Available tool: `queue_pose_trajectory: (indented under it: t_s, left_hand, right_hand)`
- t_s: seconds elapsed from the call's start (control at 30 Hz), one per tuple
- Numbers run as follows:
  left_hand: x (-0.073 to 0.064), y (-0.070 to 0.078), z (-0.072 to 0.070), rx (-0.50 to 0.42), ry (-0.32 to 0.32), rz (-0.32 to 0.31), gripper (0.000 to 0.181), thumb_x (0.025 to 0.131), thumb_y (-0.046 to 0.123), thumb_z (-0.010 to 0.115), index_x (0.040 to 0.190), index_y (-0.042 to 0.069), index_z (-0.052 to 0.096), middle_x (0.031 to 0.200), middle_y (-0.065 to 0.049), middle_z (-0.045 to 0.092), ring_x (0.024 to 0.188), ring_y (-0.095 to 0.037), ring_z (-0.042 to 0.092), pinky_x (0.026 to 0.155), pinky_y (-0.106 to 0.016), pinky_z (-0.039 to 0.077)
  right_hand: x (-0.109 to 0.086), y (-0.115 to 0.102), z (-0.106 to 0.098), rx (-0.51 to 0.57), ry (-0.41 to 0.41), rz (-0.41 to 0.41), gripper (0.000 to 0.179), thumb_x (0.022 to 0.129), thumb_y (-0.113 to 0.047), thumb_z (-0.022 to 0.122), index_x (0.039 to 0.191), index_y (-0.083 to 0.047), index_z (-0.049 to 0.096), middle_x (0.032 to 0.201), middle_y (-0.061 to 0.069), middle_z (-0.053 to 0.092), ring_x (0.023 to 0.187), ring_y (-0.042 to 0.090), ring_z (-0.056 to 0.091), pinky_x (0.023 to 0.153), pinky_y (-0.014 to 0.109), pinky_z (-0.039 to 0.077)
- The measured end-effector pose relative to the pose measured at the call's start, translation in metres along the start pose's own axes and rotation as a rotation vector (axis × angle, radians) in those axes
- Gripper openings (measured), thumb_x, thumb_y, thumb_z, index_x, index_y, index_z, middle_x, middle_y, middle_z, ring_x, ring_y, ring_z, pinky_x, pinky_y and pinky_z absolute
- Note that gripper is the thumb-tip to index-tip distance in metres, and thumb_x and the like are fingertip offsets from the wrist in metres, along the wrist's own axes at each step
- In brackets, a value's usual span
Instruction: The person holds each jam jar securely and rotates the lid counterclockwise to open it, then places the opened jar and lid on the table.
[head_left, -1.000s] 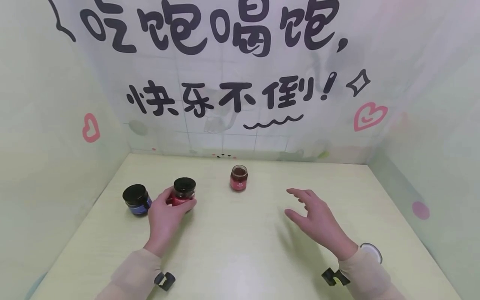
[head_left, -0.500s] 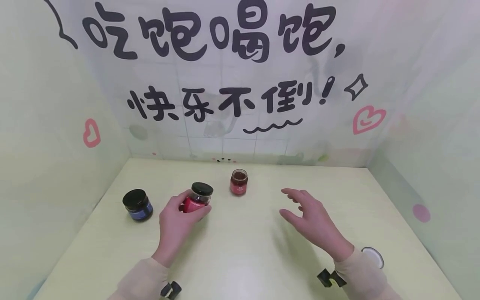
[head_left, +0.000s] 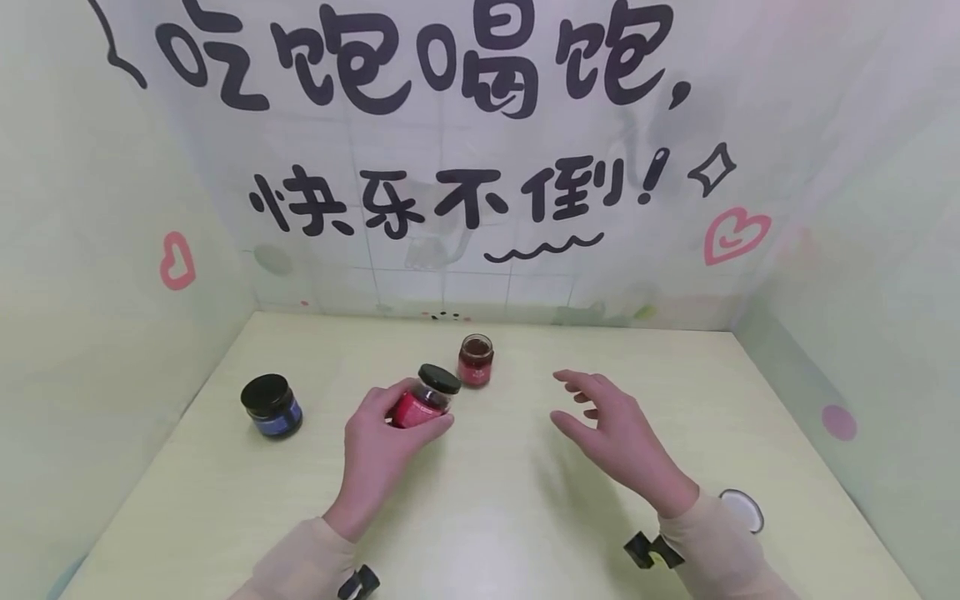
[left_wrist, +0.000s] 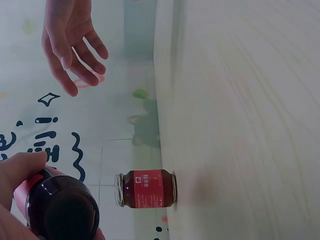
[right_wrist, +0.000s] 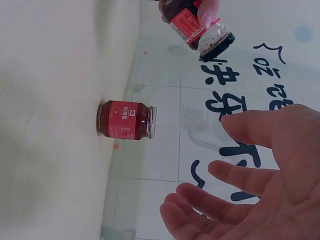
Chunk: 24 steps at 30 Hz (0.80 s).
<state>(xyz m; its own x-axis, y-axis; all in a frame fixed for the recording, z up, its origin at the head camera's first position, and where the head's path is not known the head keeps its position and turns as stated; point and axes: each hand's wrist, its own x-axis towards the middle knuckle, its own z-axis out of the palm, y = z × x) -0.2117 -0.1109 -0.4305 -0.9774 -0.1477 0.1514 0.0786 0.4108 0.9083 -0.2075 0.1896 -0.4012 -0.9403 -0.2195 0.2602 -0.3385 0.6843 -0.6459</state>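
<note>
My left hand [head_left: 378,446] grips a glass jar [head_left: 417,410] with a red label and black lid, thumb on one side and fingers on the other. This jar is tilted to the right and held above the table; its dark round base [left_wrist: 65,210] faces the left wrist camera. Just beyond it stands a smaller open jar [head_left: 476,363] of dark reddish-brown contents, lidless and upright, with a red label [right_wrist: 122,120]. My right hand [head_left: 618,433] hovers to the right, fingers spread and slightly bent, holding nothing.
At the left of the pale table [head_left: 480,517] stands a black-lidded jar [head_left: 273,407] with a blue label. A round white lid [head_left: 742,510] lies by the right sleeve, partly covered by it. Printed walls [head_left: 480,283] close off the back and both sides.
My left hand has carried the black-lidded red-label jar rightward, away from the blue-label jar and towards the open jar, and the jar now leans more. My right hand has drifted slightly left.
</note>
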Motion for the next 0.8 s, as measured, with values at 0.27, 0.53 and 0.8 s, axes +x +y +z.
queue_pose_trajectory:
  t_s: [0.27, 0.53, 0.8]
  left_hand:
    - [-0.005, 0.013, 0.013, -0.045, -0.020, 0.037, 0.048, 0.069, 0.031, 0.094, 0.113, 0.028, 0.073, 0.101, -0.002, 0.058, 0.092, -0.022, 0.060, 0.071, -0.033, 0.056]
    - [-0.008, 0.018, 0.024, -0.010, -0.031, 0.089, 0.055, 0.067, 0.027, 0.095, 0.117, 0.026, 0.073, 0.100, 0.000, 0.058, 0.090, -0.020, 0.061, 0.072, -0.034, 0.055]
    - [-0.014, 0.018, 0.032, 0.063, -0.058, 0.123, 0.061, 0.068, 0.031, 0.095, 0.124, 0.021, 0.071, 0.101, 0.003, 0.056, 0.092, -0.017, 0.060, 0.070, -0.030, 0.055]
  right_hand:
    - [0.003, -0.006, 0.002, 0.025, 0.003, -0.001, 0.048, 0.094, -0.028, 0.073, 0.139, -0.021, 0.059, 0.120, -0.003, 0.063, 0.106, 0.016, 0.060, 0.088, 0.042, 0.055]
    - [0.006, -0.010, 0.002, 0.057, -0.011, 0.008, 0.047, 0.094, -0.030, 0.072, 0.138, -0.022, 0.058, 0.122, -0.004, 0.062, 0.107, 0.015, 0.060, 0.088, 0.044, 0.054]
    - [0.009, -0.015, 0.007, 0.108, -0.012, 0.003, 0.045, 0.095, -0.030, 0.072, 0.137, -0.022, 0.060, 0.123, -0.003, 0.064, 0.106, 0.016, 0.061, 0.088, 0.041, 0.055]
